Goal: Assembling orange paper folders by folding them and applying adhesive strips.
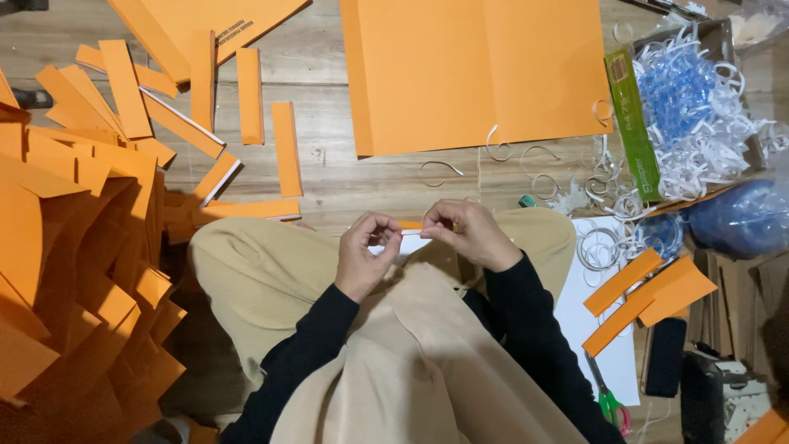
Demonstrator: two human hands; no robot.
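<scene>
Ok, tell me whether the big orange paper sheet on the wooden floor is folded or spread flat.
Spread flat: the big orange paper sheet lies open on the wooden floor, showing only a faint vertical crease.

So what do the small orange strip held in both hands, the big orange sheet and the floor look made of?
The small orange strip, pinched between left hand and right hand, looks like matte paper or thin card, orange on one face, white on the other. The big orange sheet shows fold creases, likely the same stock. The floor shows wood grain, possibly laminate.
</scene>
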